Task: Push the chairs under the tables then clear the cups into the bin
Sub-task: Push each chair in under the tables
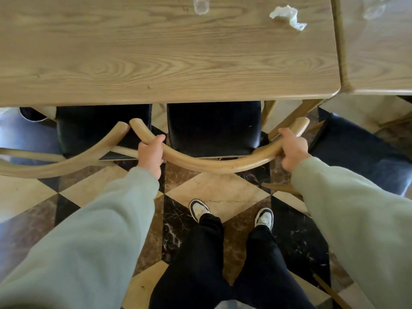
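A wooden chair (214,166) with a curved back rail and a black seat stands in front of me, its seat partly under the wooden table (156,63). My left hand (151,155) grips the rail on its left side. My right hand (292,150) grips the rail on its right side. A clear plastic cup (201,5) stands at the table's far edge, cut off by the frame. A crumpled clear cup (287,16) lies on the table at the far right.
A second chair (73,139) stands to the left, its rail touching the one I hold. A third black seat (361,152) sits at the right. A second table (379,52) adjoins on the right with a clear item on it. My feet stand on chequered marble floor (214,192).
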The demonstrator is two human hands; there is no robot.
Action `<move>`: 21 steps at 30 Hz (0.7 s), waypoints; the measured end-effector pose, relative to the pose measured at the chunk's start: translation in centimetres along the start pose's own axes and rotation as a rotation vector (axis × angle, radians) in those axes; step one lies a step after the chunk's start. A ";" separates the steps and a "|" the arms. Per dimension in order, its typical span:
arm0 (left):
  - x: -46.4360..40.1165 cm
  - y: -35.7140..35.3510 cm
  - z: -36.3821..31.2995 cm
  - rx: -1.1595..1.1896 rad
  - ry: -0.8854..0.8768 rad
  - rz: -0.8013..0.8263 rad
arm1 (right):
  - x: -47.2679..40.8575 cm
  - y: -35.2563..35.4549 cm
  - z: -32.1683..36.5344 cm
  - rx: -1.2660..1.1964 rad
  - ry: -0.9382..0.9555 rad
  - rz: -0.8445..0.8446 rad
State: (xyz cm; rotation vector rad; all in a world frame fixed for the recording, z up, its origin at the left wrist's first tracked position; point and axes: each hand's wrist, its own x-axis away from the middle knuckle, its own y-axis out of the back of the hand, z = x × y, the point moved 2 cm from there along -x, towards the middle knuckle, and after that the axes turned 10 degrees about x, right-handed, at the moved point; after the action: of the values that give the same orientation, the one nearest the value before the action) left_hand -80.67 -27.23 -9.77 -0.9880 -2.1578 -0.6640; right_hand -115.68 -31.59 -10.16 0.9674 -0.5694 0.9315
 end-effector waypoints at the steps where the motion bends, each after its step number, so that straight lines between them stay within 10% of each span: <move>1: 0.3 0.0 0.4 -0.002 -0.002 -0.015 | 0.1 0.1 -0.3 0.015 0.005 0.013; 21: 19.6 -13.5 10.9 -0.445 0.189 0.197 | 2.5 12.9 -6.8 0.171 0.201 0.412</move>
State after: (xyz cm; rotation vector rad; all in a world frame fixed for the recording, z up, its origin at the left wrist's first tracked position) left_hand -104.98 -18.89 -4.63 -1.2891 -1.7550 -1.1194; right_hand -125.52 -21.43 -5.86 0.9103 -0.5334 1.4479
